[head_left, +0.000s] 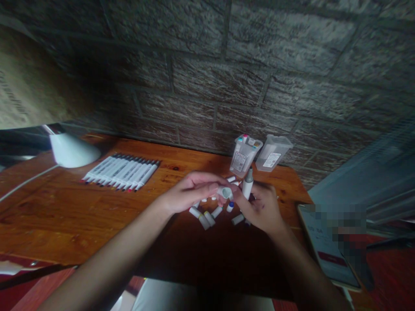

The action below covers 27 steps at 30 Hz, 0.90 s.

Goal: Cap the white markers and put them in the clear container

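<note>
My left hand pinches a small white marker cap between thumb and fingers. Close beside it, my right hand grips an uncapped white marker that stands upright, tip up. The two hands almost touch over the middle of the wooden table. Under them lie several loose white caps with coloured ends. A row of several capped white markers lies flat to the left.
Two clear plastic marker boxes stand at the back by the brick wall, one with a few markers in it, the other tilted. A white lamp base with its cable sits far left. A tablet lies at the right edge.
</note>
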Tool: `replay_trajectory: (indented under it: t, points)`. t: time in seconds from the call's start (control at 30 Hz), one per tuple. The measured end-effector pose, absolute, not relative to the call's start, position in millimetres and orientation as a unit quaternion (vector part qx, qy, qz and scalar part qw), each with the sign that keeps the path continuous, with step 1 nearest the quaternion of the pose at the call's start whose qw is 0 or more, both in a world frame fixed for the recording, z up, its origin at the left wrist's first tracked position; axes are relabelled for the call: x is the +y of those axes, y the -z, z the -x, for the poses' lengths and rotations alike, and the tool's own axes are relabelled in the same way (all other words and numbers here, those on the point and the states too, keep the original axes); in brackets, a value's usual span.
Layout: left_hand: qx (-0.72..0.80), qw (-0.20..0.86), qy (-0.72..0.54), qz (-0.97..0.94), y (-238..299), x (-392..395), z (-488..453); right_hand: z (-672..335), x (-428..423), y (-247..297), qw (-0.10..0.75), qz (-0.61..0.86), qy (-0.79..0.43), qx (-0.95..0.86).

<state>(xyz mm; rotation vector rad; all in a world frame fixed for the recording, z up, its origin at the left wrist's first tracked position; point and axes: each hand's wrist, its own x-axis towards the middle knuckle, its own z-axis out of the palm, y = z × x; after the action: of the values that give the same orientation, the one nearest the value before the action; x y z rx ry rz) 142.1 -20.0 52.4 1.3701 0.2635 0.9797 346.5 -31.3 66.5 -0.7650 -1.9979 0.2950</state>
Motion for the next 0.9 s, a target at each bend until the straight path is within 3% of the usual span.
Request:
replay_trajectory:
  t: [0.9]
  points:
    - [0.086,0.721,-0.494,-0.478,-70,-26,-146,-348,-31,-64,0.471,0.332,-0.089,-0.812]
